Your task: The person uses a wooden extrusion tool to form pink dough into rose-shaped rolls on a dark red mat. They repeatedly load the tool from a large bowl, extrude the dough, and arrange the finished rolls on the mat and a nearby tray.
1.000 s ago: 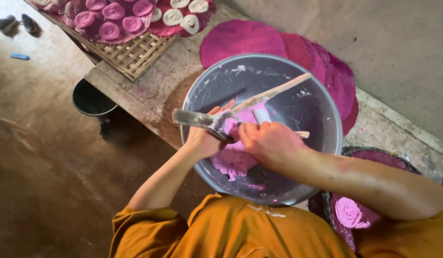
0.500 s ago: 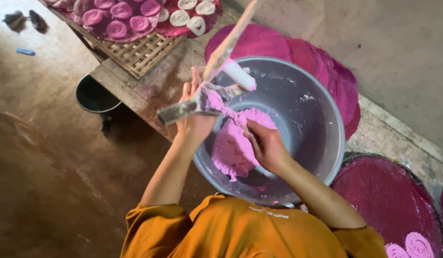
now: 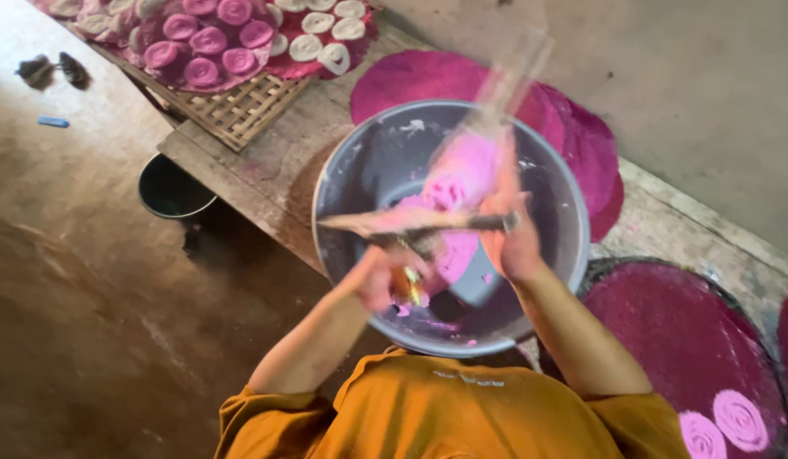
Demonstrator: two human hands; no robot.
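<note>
**Pink dough worked over a grey basin**

Pink dough sits in a soft lump inside the grey metal basin, toward its far middle, smeared and motion-blurred. I see my left hand closed around the near end of a flat wooden press that lies crosswise over the basin; the fingers are curled shut on it. My right hand is just right of the dough, fingers together and wrapped on the other end of the same tool, though blur keeps me from telling the grip exactly. A second wooden arm of the tool rises from the dough toward the far side, streaked by movement. The dough lies just beyond both hands, touching the tool between them.

The basin rests on a worn wooden table. Far left on it, a woven bamboo tray carries pink and white dough spirals. Magenta round mats lie behind and right of the basin, partly hidden by its rim. Near right, another magenta mat holds two pink coils. A dark bucket stands on the brown floor left of the table. My orange sleeves fill the near edge.
</note>
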